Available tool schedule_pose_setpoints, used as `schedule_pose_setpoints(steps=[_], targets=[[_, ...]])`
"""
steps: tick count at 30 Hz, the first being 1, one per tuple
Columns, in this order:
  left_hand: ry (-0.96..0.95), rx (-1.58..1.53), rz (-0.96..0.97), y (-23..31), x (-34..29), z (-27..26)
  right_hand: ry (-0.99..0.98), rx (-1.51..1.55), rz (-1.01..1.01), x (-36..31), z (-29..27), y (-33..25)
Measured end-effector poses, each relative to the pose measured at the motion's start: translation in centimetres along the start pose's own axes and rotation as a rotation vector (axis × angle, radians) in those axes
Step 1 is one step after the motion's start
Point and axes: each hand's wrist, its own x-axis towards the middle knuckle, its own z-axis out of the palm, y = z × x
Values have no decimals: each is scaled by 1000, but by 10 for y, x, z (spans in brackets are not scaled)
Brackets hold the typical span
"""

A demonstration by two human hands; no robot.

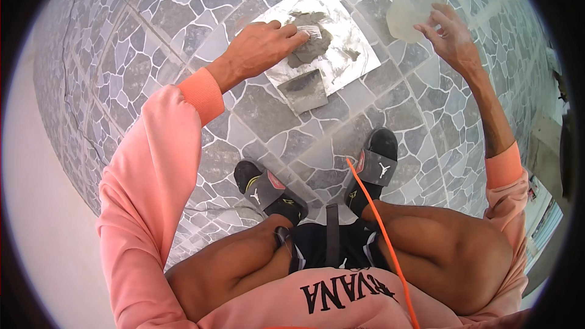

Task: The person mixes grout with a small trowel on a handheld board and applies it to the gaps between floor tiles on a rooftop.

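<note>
My left hand (268,45) is closed, its thumb and fingers pinching a small flat white piece (312,31) with dark marks. That piece rests in a patch of wet grey cement paste (309,55) on a white board (353,64). At the board's near edge lies a flat rectangular plate (304,92) smeared with grey. To the right, my right hand (451,39) is raised with dusty, loosely curled fingers, thumb and forefinger apart. Beside its fingertips is a translucent whitish bag or container (413,12); whether they touch cannot be made out.
The floor (256,109) has a grey crazy-stone pattern with pale joints. My feet in dark slides (381,161) stand near the board. An orange cord (390,240) hangs between my legs. A pale wall or surface (42,164) runs along the left, and blurred objects (551,128) stand at far right.
</note>
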Motion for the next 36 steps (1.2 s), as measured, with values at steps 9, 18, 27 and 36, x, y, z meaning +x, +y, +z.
schedule_pose_setpoints(steps=[9, 18, 27, 36], targets=[[-5, 51, 95, 5, 7, 1, 28, -44, 21, -4, 5, 20], [29, -58, 116, 3, 3, 7, -52, -65, 76, -4, 3, 18], [129, -257, -256, -9, 11, 20, 59, -99, 113, -10, 8, 45], [123, -535, -399, -29, 3, 10, 32, -164, 201, -28, -4, 72]])
